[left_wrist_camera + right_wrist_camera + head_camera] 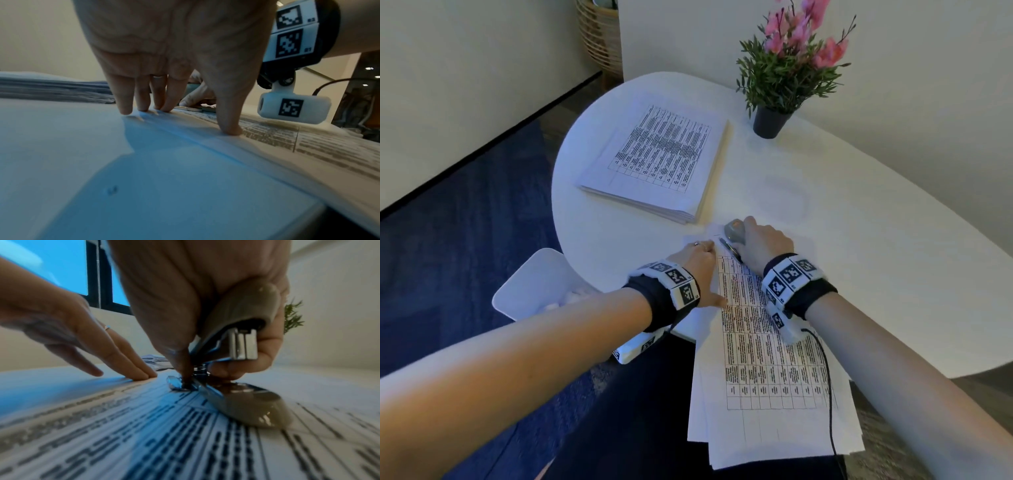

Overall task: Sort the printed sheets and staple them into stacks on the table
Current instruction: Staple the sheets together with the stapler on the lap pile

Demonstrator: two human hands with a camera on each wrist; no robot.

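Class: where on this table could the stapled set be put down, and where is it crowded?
Free: the bare table right of the right hand, below the plant. Crowded: near the paper stack, where both hands, the stapler and the sheets meet.

The printed sheets (767, 359) carry text too blurred to read.

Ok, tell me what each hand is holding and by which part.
Right hand grips the stapler around its upper arm. Left hand holds nothing; its straight fingers press the printed sheets flat.
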